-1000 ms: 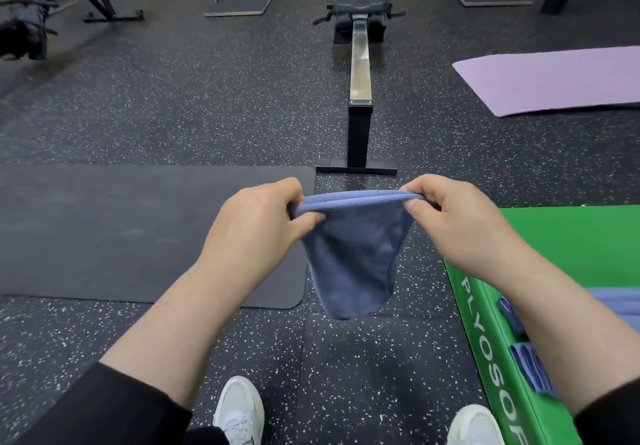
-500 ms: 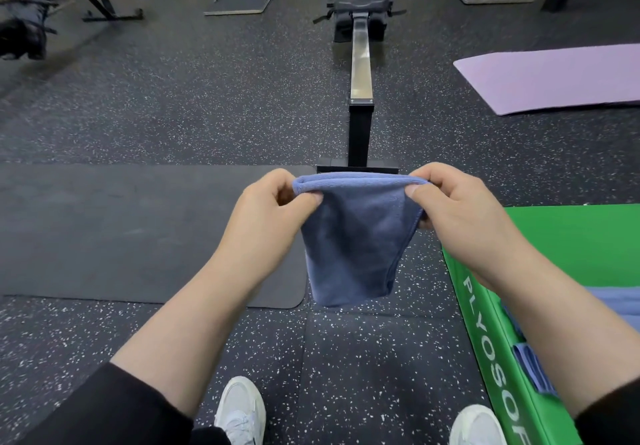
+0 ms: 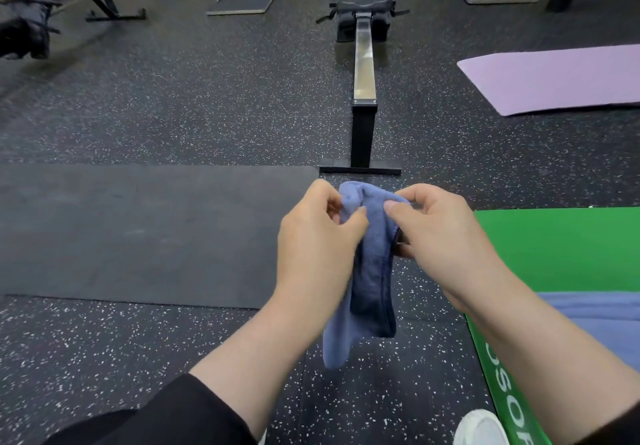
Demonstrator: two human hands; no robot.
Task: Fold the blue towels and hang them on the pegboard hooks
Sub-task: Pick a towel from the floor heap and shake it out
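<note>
A small blue towel hangs doubled over in the air in front of me, its folded top edge bunched between my hands. My left hand pinches the towel's top left part between thumb and fingers. My right hand pinches the top right part, close beside the left hand. Another blue towel lies flat on the green box at the right, partly hidden by my right forearm. No pegboard or hooks are in view.
A green plyo box stands at my right. A black mat lies on the speckled floor to the left. A rowing machine stretches straight ahead, and a purple mat lies far right. My white shoe shows below.
My hands have come together, bringing the towel's two top corners close, so the towel now hangs narrower and longer. The hands also sit slightly lower in view.
</note>
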